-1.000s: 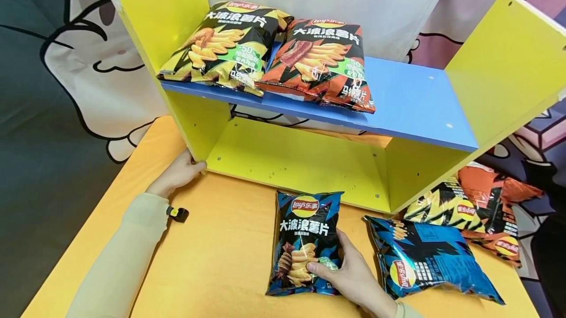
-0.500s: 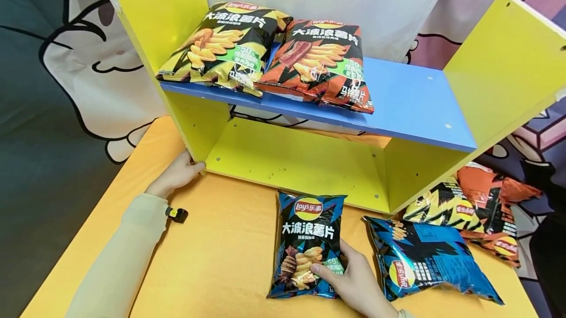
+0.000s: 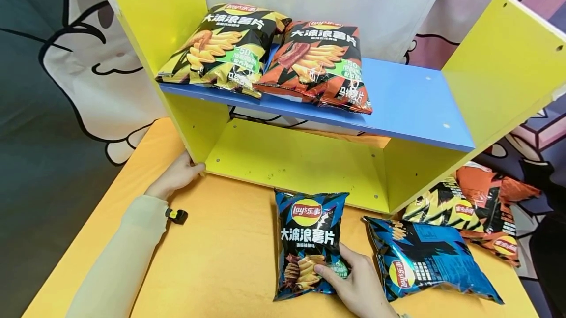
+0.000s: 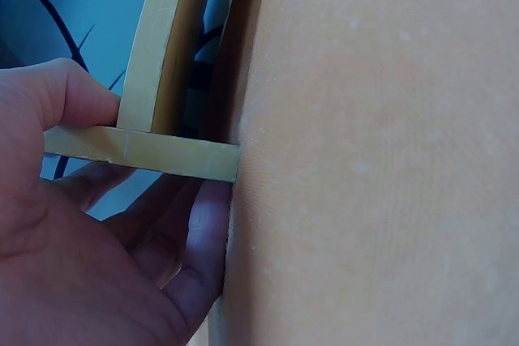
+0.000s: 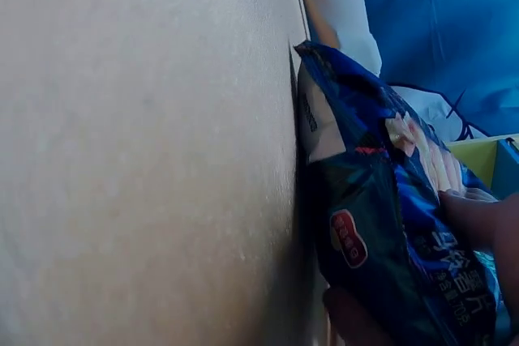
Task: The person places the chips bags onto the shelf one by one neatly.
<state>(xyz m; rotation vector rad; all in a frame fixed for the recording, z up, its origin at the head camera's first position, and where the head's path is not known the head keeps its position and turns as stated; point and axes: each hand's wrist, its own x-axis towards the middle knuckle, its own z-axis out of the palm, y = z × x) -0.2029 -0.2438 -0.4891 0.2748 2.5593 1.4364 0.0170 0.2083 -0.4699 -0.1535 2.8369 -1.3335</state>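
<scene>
In the head view, my right hand (image 3: 360,283) grips the lower right side of a blue-and-black chip bag (image 3: 308,237), thumb across its printed front. The right wrist view shows the same bag (image 5: 369,184) from its edge, with the thumb on the front and another finger behind. My left hand (image 3: 179,175) holds the lower left corner of a yellow-and-blue shelf (image 3: 283,153). Seen from the left wrist, thumb and fingers lie on opposite sides of the shelf's board (image 4: 154,150). A yellow chip bag (image 3: 221,45) and a red chip bag (image 3: 318,65) lie on the blue upper board.
A second blue chip bag (image 3: 435,259) lies right of my right hand. Behind it, beside the shelf, are another yellow bag (image 3: 446,205) and orange-red bags (image 3: 491,187). An orange cloth (image 3: 212,249) covers the table, whose left edge slants past my left arm.
The blue chip bag in my right hand has tilted a little more upright, its top edge spreading slightly to the right. My left hand stays on the shelf corner.
</scene>
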